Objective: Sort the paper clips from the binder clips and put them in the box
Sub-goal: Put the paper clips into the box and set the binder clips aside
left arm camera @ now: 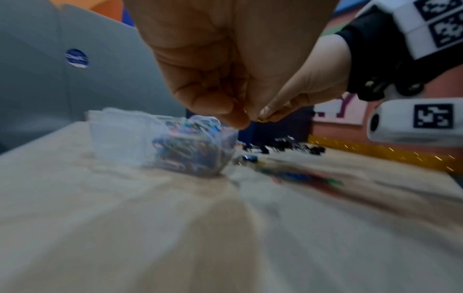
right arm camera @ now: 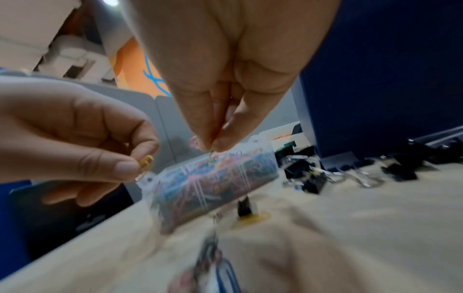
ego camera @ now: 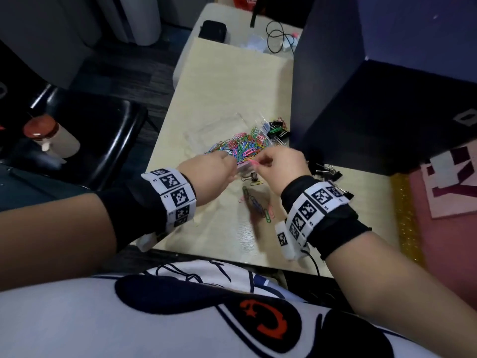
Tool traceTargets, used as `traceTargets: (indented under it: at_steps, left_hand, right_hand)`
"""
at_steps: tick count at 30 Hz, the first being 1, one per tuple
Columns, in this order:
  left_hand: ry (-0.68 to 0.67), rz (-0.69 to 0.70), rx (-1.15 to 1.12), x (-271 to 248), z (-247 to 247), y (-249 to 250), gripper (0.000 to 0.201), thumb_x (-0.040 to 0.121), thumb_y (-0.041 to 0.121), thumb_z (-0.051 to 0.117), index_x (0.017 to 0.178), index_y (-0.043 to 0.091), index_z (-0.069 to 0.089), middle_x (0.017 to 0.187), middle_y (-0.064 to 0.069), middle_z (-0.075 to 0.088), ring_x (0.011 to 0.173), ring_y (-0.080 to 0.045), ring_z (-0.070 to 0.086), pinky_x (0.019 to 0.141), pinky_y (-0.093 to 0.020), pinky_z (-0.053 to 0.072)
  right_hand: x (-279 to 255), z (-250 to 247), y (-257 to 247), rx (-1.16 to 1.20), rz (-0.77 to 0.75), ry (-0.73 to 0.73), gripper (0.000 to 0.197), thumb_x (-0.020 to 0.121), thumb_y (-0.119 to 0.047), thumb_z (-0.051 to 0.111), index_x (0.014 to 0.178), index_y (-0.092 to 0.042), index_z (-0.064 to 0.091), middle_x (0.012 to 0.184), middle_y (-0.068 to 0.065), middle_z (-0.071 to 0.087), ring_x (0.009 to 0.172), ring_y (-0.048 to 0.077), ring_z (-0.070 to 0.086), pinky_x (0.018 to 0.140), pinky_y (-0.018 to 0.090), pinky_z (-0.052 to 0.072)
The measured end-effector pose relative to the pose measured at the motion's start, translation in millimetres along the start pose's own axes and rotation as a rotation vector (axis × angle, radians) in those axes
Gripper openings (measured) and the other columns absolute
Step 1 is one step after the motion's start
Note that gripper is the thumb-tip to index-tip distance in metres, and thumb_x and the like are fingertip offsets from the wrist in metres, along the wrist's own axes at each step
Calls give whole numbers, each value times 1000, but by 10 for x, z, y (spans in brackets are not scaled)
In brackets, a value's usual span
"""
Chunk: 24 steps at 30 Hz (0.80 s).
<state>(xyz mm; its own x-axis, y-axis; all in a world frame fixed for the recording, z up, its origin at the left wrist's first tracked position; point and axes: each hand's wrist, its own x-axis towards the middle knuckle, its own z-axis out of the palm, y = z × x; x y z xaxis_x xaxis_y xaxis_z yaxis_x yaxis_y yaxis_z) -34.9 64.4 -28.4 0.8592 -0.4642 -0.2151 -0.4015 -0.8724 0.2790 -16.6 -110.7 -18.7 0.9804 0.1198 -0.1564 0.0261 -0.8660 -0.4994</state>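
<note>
The pale table (ego camera: 222,81) carries a clear box (ego camera: 241,147) heaped with coloured paper clips, its walls hard to make out. Black binder clips (ego camera: 326,170) lie to its right, partly behind the right hand (ego camera: 284,167), which pinches a pink clip (ego camera: 254,162). The left hand (ego camera: 209,177) pinches a yellow clip (right arm camera: 146,161) over the box's near edge

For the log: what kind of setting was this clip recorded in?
Most likely an office or shared workspace. A light wooden desk is hemmed in by a dark blue partition panel, a black chair stands beside it, and a clear box of coloured paper clips and loose black binder clips lie on it.
</note>
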Motion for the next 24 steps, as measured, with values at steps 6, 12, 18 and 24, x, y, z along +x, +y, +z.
traceTargets:
  at_steps: [6,12,18,24]
  left_hand:
    - [185,-83,-62,176,-347,-134,16,91,23,56,102,12,60,106,-11,60,99,-31,58,85,-34,44]
    - [111,-69,-8,131,-301,-126,20,92,26,51,104,16,64,105,-8,62,99,-31,60,84,-39,50]
    - [-131,110,168,77,47,238,28,97,22,40,115,12,59,113,-8,57,105,-30,59,83,-38,50]
    - [-254,135,285,170,389,193,27,90,14,52,117,16,54,108,-7,47,88,-30,61,69,-38,52]
  right_hand:
    - [153,-85,-190,66,-60,78,26,90,-22,58,114,-25,67,114,-2,66,104,15,61,95,23,42]
    - [-73,23,51,-97,5,-63,25,92,-13,49,111,-18,64,119,7,55,103,25,59,94,30,44]
    - [-250,255,275,-330,17,-357,47,89,-9,44,132,-26,51,123,10,46,117,31,47,100,38,43]
    - [-347,313,351,-340,1,-335,35,94,-19,45,127,-24,57,119,8,47,116,30,45,99,37,44]
